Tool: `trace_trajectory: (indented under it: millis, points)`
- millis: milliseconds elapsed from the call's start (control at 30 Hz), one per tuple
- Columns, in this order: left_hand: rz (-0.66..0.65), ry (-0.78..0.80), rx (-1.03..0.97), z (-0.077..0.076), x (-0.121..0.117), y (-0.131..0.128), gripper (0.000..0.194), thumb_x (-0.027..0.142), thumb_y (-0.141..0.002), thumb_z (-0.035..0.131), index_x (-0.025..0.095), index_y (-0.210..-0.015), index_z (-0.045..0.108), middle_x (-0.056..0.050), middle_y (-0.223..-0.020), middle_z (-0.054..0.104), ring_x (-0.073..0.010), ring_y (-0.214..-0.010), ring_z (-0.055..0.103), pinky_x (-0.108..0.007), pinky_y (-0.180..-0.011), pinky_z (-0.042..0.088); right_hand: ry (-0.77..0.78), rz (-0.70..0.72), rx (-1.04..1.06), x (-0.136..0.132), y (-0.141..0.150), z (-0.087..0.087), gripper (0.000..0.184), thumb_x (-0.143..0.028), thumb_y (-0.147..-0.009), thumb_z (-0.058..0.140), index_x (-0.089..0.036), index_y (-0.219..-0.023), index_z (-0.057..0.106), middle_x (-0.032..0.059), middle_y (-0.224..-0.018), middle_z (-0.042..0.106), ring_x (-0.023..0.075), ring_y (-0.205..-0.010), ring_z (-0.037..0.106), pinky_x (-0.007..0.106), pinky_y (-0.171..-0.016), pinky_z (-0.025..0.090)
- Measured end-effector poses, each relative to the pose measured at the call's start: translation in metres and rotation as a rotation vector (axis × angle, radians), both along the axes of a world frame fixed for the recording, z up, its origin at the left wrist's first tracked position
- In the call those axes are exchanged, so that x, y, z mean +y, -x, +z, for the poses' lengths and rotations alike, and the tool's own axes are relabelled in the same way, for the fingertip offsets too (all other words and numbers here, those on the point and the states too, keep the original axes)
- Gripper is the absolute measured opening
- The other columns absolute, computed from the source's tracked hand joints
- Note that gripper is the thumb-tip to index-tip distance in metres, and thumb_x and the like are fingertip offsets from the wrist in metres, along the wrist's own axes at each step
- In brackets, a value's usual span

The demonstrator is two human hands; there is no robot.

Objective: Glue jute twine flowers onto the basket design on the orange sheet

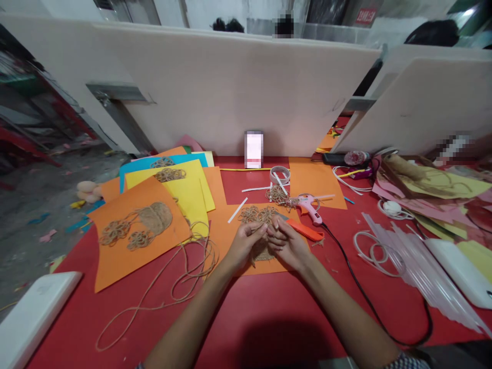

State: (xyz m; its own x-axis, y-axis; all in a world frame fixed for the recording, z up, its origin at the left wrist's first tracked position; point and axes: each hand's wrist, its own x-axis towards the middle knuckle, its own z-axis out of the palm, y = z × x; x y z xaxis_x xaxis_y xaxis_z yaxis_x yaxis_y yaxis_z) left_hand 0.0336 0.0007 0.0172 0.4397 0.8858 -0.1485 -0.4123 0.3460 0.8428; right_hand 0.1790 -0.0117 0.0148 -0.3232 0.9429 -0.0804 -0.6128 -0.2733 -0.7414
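My left hand point(246, 242) and my right hand point(286, 242) meet over an orange paper sheet point(225, 236) at the table's middle. Both have their fingers pinched together around a jute twine piece point(264, 252) that lies on the sheet. Just beyond my fingertips are jute flower coils point(257, 214) glued on the same sheet. An orange utility knife point(305, 230) lies right of my right hand. A pink glue gun point(309, 206) rests behind it, its black cord point(369, 302) running off to the right.
Loose jute twine point(180, 279) loops at the left. An orange sheet with a jute basket design point(140, 230) and other coloured sheets point(184, 187) lie to the left. Clear glue sticks point(415, 266), white boxes point(461, 266) and paper scraps fill the right. A white partition point(238, 87) stands behind.
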Motion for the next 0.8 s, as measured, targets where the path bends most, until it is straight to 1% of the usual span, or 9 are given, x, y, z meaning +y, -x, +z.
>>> trace_trajectory:
  millis: [33, 133, 300, 367, 467, 533, 633, 733, 800]
  points:
    - [0.005, -0.004, -0.003, 0.001, 0.0, 0.0, 0.037, 0.046, -0.075, 0.08, 0.011, -0.079, 0.069, -0.003, -0.07, 0.064, -0.0109, -0.062, 0.059, -0.022, -0.062, 0.046, -0.002, -0.016, -0.023, 0.0, 0.001, -0.001, 0.032, -0.047, -0.089, 0.064, -0.022, -0.081, 0.044, -0.0109, -0.056, 0.021, 0.0065, -0.046, 0.005, 0.019, -0.043, 0.012]
    - [0.034, 0.017, -0.015, 0.002, 0.0, 0.001, 0.035, 0.043, -0.074, 0.081, 0.011, -0.074, 0.066, -0.001, -0.066, 0.061, -0.009, -0.059, 0.056, -0.02, -0.058, 0.043, -0.028, -0.103, -0.134, 0.0, 0.005, -0.008, 0.031, -0.047, -0.089, 0.065, -0.022, -0.083, 0.047, -0.011, -0.056, 0.022, 0.0064, -0.047, 0.011, 0.019, -0.044, 0.013]
    - [0.033, 0.106, -0.018, 0.006, 0.001, 0.001, 0.037, 0.041, -0.068, 0.086, 0.012, -0.078, 0.065, -0.002, -0.071, 0.062, -0.0091, -0.061, 0.057, -0.02, -0.059, 0.044, -0.106, -0.246, -0.356, -0.001, 0.013, -0.021, 0.033, -0.052, -0.086, 0.066, -0.023, -0.083, 0.049, -0.0088, -0.059, 0.034, 0.0079, -0.05, 0.028, 0.019, -0.047, 0.025]
    - [0.004, 0.136, -0.013, 0.007, 0.001, 0.002, 0.038, 0.041, -0.069, 0.085, 0.012, -0.077, 0.062, 0.002, -0.064, 0.055, -0.0058, -0.053, 0.05, -0.017, -0.052, 0.039, -0.183, -0.296, -0.437, -0.001, 0.014, -0.023, 0.03, -0.051, -0.089, 0.063, -0.023, -0.084, 0.053, -0.0066, -0.064, 0.042, 0.0091, -0.053, 0.037, 0.02, -0.051, 0.033]
    - [-0.062, 0.137, -0.065, 0.007, 0.004, 0.007, 0.037, 0.039, -0.075, 0.081, 0.013, -0.071, 0.056, 0.009, -0.054, 0.035, -0.0009, -0.043, 0.028, -0.014, -0.042, 0.022, -0.359, -0.363, -0.595, -0.003, 0.01, -0.021, 0.023, -0.046, -0.094, 0.055, -0.024, -0.09, 0.06, -0.0006, -0.08, 0.059, 0.0134, -0.071, 0.055, 0.025, -0.066, 0.046]
    - [-0.107, 0.132, -0.107, 0.006, 0.009, 0.012, 0.035, 0.037, -0.078, 0.077, 0.013, -0.07, 0.053, 0.011, -0.053, 0.025, -0.0004, -0.042, 0.017, -0.014, -0.041, 0.014, -0.49, -0.363, -0.749, -0.005, 0.005, -0.017, 0.023, -0.042, -0.097, 0.051, -0.024, -0.097, 0.064, 0.0025, -0.089, 0.066, 0.0162, -0.082, 0.061, 0.028, -0.073, 0.049]
    - [-0.16, 0.13, -0.109, 0.004, 0.016, 0.021, 0.033, 0.033, -0.077, 0.075, 0.014, -0.069, 0.051, 0.012, -0.052, 0.02, -0.0004, -0.042, 0.011, -0.014, -0.04, 0.009, -0.691, -0.293, -0.978, -0.006, -0.003, -0.012, 0.025, -0.036, -0.099, 0.048, -0.025, -0.11, 0.068, 0.0047, -0.098, 0.072, 0.0181, -0.087, 0.066, 0.03, -0.078, 0.05]
    - [-0.186, 0.13, -0.079, 0.002, 0.022, 0.028, 0.035, 0.033, -0.074, 0.075, 0.015, -0.063, 0.047, 0.012, -0.05, 0.02, 0.0003, -0.042, 0.01, -0.015, -0.04, 0.008, -0.844, -0.248, -1.06, -0.007, -0.009, -0.011, 0.03, -0.031, -0.1, 0.046, -0.026, -0.121, 0.066, 0.005, -0.107, 0.074, 0.0181, -0.091, 0.069, 0.03, -0.08, 0.05]
    - [-0.173, 0.132, -0.057, 0.001, 0.023, 0.03, 0.039, 0.034, -0.071, 0.076, 0.015, -0.059, 0.044, 0.012, -0.049, 0.021, 0.0008, -0.042, 0.011, -0.014, -0.041, 0.008, -0.889, -0.252, -1.075, -0.007, -0.009, -0.011, 0.031, -0.031, -0.099, 0.047, -0.028, -0.125, 0.065, 0.0047, -0.11, 0.075, 0.0177, -0.092, 0.07, 0.03, -0.08, 0.051]
